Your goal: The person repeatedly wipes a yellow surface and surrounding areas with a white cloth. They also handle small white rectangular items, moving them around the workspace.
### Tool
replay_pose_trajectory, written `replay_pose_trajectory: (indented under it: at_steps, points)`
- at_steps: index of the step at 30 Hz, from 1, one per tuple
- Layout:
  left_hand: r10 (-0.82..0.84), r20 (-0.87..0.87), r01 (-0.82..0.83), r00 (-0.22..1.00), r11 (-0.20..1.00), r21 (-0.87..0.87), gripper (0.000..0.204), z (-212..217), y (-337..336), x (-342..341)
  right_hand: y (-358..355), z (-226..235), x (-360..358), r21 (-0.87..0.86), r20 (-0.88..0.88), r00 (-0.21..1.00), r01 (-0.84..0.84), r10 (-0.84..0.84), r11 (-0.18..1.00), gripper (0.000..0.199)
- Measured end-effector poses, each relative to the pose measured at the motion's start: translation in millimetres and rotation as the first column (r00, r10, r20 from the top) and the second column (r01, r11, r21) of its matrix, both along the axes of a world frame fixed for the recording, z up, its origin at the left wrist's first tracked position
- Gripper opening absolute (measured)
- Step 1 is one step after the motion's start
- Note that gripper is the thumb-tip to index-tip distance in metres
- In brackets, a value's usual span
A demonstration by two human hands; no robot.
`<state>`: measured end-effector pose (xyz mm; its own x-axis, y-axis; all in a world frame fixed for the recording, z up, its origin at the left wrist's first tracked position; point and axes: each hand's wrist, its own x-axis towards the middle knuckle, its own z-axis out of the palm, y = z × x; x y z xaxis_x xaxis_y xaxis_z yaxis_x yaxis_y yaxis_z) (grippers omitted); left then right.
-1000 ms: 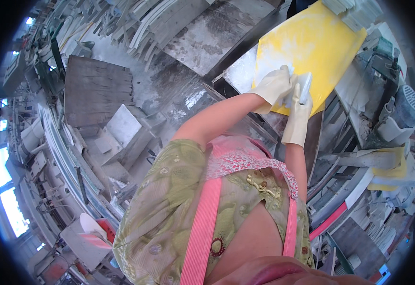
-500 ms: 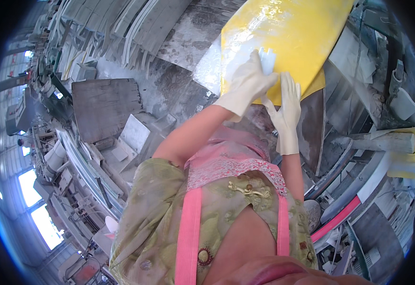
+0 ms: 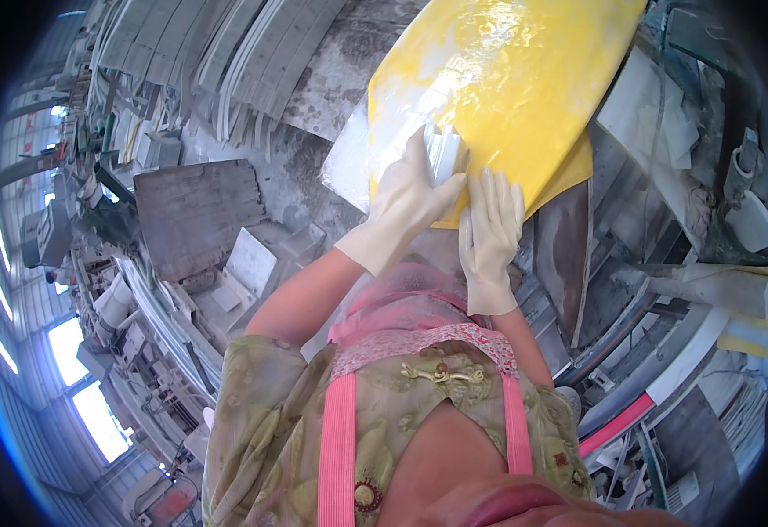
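Note:
A wet, glossy yellow sheet lies in front of me, its near end toward my body. My left hand, in a cream rubber glove, is closed around a white ridged piece that rests on the sheet's near left part. Fingers nearly straight and side by side, my gloved right hand lies at the sheet's near edge, just right of the left hand. A white sheet sticks out from under the yellow one on the left. Part of the ridged piece is hidden by the left glove.
Stacked grey strips stand at the far left. A brown board and a small white panel lie to the left. On the right are a dark board, a pale roll and a pink strip.
The yellow sheet and the white sheet under it have shifted left and closer to me. Both hands have moved with them, the left still holding the ridged piece.

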<state>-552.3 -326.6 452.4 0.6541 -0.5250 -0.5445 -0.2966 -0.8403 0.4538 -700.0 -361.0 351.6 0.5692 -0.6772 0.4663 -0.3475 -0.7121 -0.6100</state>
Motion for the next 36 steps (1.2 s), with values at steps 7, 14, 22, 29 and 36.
replay_pose_trajectory:
  at_steps: [7,14,22,29,36]
  points:
    - [-0.092,0.137,0.107,0.986,0.989,-0.102,0.104,-11.4,6.0,0.1,3.2,-9.8,-4.0,-0.074,0.014,0.999,-0.034,0.035,0.997,0.048]
    - [0.029,-0.108,-0.056,0.994,0.964,-0.26,0.07,13.8,30.3,15.3,8.7,-12.0,-10.7,-0.179,-0.202,0.979,-0.045,0.008,0.983,0.057]
    - [-0.106,0.167,0.168,0.98,0.89,-0.424,0.062,-21.9,14.3,-1.0,-52.4,18.8,-165.2,-0.341,-0.087,0.95,0.255,-0.301,0.905,0.034]
    - [0.035,0.171,0.054,0.985,0.871,-0.488,0.057,-33.9,7.9,-12.8,-59.4,-12.0,-424.5,-0.358,-0.262,0.407,0.802,-0.875,0.479,0.054]
    - [0.035,0.155,0.043,0.987,0.882,-0.47,0.055,-25.8,1.6,-15.8,-34.3,-64.2,-496.6,-0.541,-0.473,0.254,0.672,-0.844,0.505,0.057]
